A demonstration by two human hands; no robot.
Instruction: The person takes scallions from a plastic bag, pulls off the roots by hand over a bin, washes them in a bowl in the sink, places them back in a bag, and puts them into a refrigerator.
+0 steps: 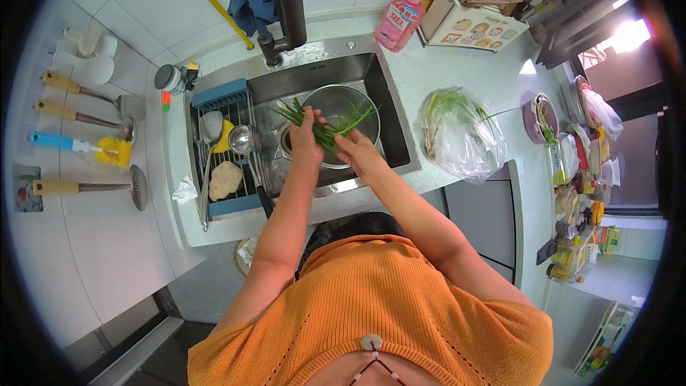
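Observation:
Long green leafy stalks [325, 136], perhaps chives or spring onions, are gripped by my left hand [306, 139] over the sink. The fingers of my right hand [358, 154] pinch the lower right part of the same bunch. Below both hands a round metal bowl [378, 127] stands in the stainless steel sink [396, 118], and some greens show over its right part. A clear plastic bag [482, 155] with more green stalks lies on the counter to the right.
A blue-ended drying rack [222, 97] at the sink's left holds a ladle [241, 139], a spatula and a pale cloth or sponge. The black faucet [288, 10] rises behind. A pink soap bottle [397, 24], a knife holder [466, 27] and a purple bowl [536, 123] stand rightward.

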